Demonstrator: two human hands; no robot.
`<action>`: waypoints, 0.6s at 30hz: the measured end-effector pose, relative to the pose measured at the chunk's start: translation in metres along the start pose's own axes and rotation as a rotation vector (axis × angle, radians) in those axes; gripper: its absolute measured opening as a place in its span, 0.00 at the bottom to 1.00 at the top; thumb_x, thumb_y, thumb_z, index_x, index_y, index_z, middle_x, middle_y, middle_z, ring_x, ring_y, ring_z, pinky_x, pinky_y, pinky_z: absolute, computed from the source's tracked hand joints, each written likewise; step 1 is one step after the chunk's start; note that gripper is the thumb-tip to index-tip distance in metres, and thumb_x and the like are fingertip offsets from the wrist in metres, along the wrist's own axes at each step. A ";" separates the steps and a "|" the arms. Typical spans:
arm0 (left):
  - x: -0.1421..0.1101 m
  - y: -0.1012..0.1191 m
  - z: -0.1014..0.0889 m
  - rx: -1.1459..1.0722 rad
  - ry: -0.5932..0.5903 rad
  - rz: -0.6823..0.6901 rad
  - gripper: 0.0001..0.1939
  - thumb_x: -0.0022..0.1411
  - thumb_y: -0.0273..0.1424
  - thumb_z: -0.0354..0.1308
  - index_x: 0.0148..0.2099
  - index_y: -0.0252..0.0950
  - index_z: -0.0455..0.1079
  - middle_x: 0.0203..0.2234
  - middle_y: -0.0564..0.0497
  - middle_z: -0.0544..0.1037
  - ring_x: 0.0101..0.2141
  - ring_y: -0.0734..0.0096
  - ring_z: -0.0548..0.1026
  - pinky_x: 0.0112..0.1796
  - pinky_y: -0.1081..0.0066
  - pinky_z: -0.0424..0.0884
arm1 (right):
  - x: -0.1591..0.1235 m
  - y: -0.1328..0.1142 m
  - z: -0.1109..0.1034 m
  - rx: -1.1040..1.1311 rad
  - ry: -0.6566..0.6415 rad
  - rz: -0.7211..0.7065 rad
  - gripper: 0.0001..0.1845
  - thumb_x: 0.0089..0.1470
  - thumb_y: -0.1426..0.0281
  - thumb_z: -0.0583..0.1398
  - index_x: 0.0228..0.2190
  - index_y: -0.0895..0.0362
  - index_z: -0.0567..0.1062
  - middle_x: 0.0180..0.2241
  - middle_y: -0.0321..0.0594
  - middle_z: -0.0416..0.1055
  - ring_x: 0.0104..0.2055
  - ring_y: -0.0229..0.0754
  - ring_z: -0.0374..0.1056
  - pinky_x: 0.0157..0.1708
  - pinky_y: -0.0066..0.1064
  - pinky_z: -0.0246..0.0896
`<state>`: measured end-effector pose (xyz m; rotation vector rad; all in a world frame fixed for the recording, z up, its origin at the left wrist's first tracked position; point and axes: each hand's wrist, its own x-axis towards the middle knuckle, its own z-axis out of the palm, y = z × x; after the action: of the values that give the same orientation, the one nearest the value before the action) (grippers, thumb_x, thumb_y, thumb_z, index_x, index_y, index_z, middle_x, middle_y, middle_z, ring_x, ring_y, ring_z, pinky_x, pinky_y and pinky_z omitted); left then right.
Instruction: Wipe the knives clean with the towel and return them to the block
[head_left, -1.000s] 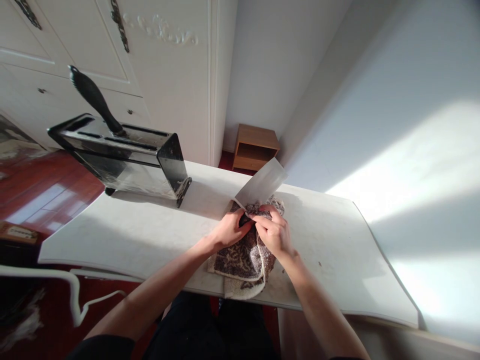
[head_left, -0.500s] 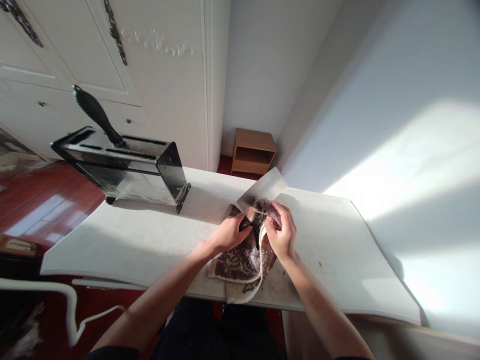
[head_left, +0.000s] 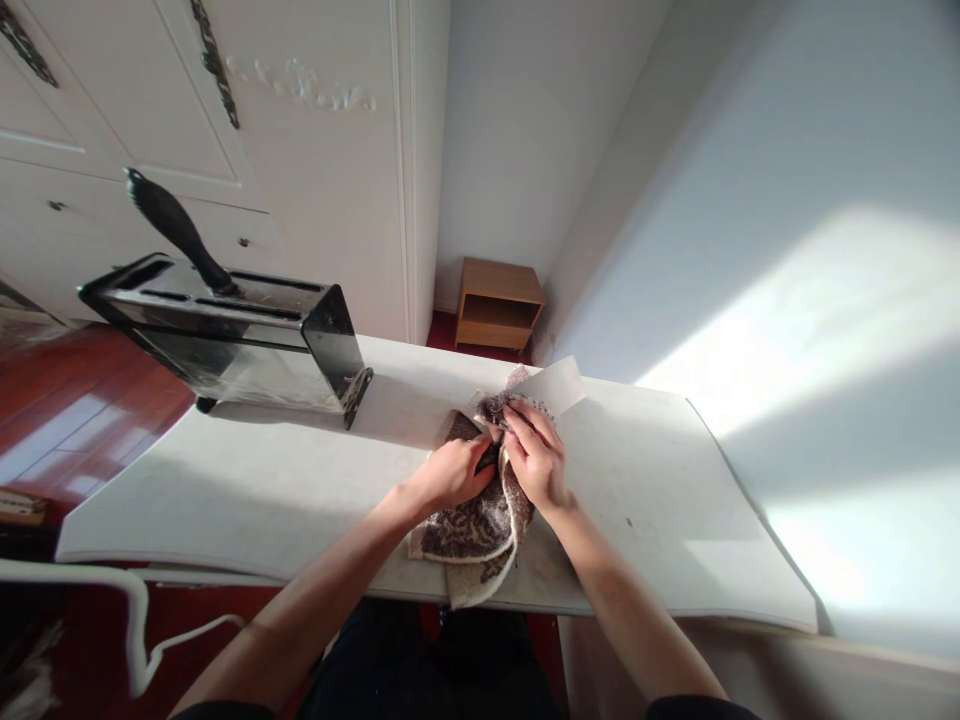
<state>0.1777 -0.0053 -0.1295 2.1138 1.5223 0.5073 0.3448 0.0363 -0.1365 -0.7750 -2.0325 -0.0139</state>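
My left hand (head_left: pixel 455 472) is closed around the dark handle of a cleaver, with part of the brown patterned towel (head_left: pixel 469 530) beneath it. The cleaver (head_left: pixel 562 380) points away to the upper right, and its broad, pale blade shows beyond the cloth. A bunched fold of the towel is pinched in my right hand (head_left: pixel 538 465) and pressed over the blade near the handle. The rest of the towel hangs slightly past the table's front edge. Its folds and my fingers hide the blade's near part.
On the left of the white table (head_left: pixel 637 470) stands a black-framed, see-through knife block (head_left: pixel 330 335) with a black-handled tool (head_left: pixel 176 225) in it. Behind are a white cabinet (head_left: pixel 322 200) and a small wooden nightstand (head_left: pixel 501 285). A wall (head_left: pixel 750 250) borders the right side.
My right hand has moved left with the towel fold, from the blade's right edge across its face. The blade now lies lower and further right. The view has shifted slightly.
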 end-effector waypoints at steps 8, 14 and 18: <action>-0.004 0.001 0.000 0.083 -0.029 -0.006 0.12 0.65 0.39 0.50 0.41 0.36 0.67 0.34 0.41 0.79 0.36 0.54 0.79 0.32 0.68 0.66 | 0.007 0.029 -0.008 -0.067 0.261 0.128 0.22 0.60 0.76 0.54 0.54 0.52 0.71 0.49 0.48 0.72 0.53 0.48 0.68 0.53 0.47 0.67; -0.004 0.000 -0.002 0.008 -0.027 -0.045 0.10 0.65 0.38 0.50 0.37 0.37 0.65 0.29 0.45 0.77 0.32 0.59 0.77 0.27 0.70 0.60 | 0.007 0.052 -0.016 -0.125 0.321 0.269 0.19 0.61 0.72 0.54 0.52 0.55 0.73 0.48 0.50 0.71 0.52 0.48 0.69 0.52 0.45 0.67; -0.002 0.000 -0.002 -0.043 -0.024 -0.062 0.10 0.64 0.39 0.51 0.35 0.38 0.64 0.30 0.46 0.77 0.32 0.61 0.76 0.28 0.70 0.59 | 0.007 0.056 -0.020 -0.098 0.266 0.414 0.18 0.61 0.69 0.53 0.49 0.57 0.74 0.49 0.50 0.71 0.53 0.48 0.67 0.54 0.43 0.63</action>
<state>0.1759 -0.0072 -0.1283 2.0261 1.5444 0.4867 0.3871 0.0788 -0.1356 -1.1785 -1.6025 0.0191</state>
